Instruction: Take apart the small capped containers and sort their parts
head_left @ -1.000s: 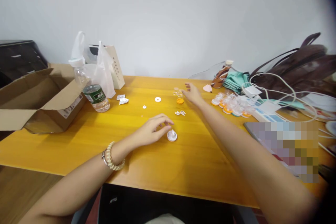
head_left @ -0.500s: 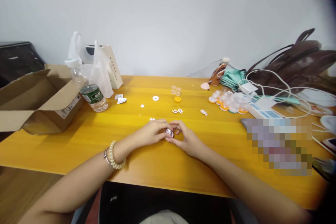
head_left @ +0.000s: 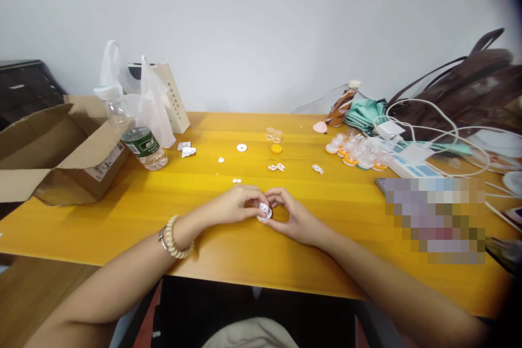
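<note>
Close to the table's front, my left hand (head_left: 243, 202) and my right hand (head_left: 294, 217) meet around a small white round plastic part (head_left: 265, 212) with a cut-out pattern on top. My left thumb and fingers pinch its upper left side. My right thumb and index finger curve around its right side and hold it. Just beyond my hands lie two tiny white pieces (head_left: 236, 180). Farther back are white openwork pieces (head_left: 277, 167), a yellow ring-like cap (head_left: 276, 149), a white disc with a hole (head_left: 242, 148) and clear little cups (head_left: 273, 135).
At left stand an open cardboard box (head_left: 98, 174), a water bottle (head_left: 144, 147) and a white plastic bag (head_left: 155, 109). To the right are clear-domed capsules (head_left: 359, 153), a power strip (head_left: 411, 166) with tangled cables, a brown drink bottle (head_left: 343, 104) and a dark bag (head_left: 457, 95).
The white part sits slightly lower and its patterned top shows more. My hands stay around it with small finger shifts. The whole view has shifted a little.
</note>
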A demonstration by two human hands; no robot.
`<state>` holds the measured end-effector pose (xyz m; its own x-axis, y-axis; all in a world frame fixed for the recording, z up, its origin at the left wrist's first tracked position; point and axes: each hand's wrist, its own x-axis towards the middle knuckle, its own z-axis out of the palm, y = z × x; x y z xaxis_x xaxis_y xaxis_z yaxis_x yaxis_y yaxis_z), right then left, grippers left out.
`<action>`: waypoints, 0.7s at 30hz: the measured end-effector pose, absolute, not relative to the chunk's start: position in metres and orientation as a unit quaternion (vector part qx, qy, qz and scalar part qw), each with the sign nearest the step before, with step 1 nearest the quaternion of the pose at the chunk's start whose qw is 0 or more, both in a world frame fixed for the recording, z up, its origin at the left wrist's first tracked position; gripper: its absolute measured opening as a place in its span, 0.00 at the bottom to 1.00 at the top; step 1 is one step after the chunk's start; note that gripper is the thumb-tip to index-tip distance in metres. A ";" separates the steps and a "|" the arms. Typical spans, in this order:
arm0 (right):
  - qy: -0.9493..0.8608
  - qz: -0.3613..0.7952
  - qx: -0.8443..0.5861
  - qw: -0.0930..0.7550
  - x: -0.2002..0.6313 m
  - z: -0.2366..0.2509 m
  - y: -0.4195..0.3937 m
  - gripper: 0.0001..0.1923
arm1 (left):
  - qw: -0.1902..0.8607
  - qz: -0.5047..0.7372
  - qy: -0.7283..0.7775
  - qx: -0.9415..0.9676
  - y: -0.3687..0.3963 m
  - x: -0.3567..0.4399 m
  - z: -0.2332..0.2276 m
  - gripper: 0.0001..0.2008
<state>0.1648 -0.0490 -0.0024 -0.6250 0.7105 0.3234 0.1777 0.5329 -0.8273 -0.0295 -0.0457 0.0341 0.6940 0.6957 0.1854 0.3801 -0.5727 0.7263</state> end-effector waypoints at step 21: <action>-0.810 0.399 -0.299 0.309 0.175 0.011 -0.050 0.17 | 0.409 0.433 0.366 0.715 -0.052 -0.025 0.032 0.14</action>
<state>0.1752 -0.0497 0.0109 -0.6301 0.7313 0.2613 0.2385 0.5024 -0.8311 -0.0252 -0.0524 0.0325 0.3578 0.8775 0.3193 0.1700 -0.3975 0.9017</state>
